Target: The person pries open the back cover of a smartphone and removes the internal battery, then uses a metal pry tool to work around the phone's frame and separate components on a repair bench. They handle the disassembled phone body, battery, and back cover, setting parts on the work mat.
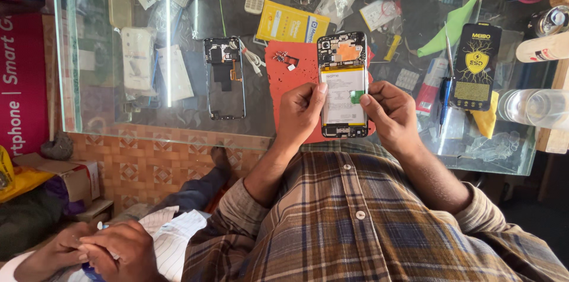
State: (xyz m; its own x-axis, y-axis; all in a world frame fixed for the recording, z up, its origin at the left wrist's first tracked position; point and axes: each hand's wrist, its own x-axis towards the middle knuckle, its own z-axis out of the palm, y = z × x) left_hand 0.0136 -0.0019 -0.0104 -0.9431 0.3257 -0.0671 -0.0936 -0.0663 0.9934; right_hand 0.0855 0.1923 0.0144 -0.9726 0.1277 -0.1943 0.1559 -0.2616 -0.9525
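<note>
An opened phone (343,85) with its back off, battery showing, sits upright between both hands over a red mat (288,80) on the glass tabletop (95,80). The left hand (299,110) lies at the phone's 9 o'clock, fingers curled, its thumb pressed on the left edge of the battery. The right hand (389,113) lies at 3 o'clock, fingers folded in, thumb tip against the phone's right edge near a green tab. So both hands are closed on the phone from either side.

At the left hand's 10 o'clock a second phone frame (225,77) lies flat, well apart. Small screws (281,57) rest on the mat at 12 o'clock of the left hand. At the right hand's 2 o'clock lie a black package (476,66) and a blue pen (444,95). Another person's hands (104,249) hold papers at the picture's 7 o'clock.
</note>
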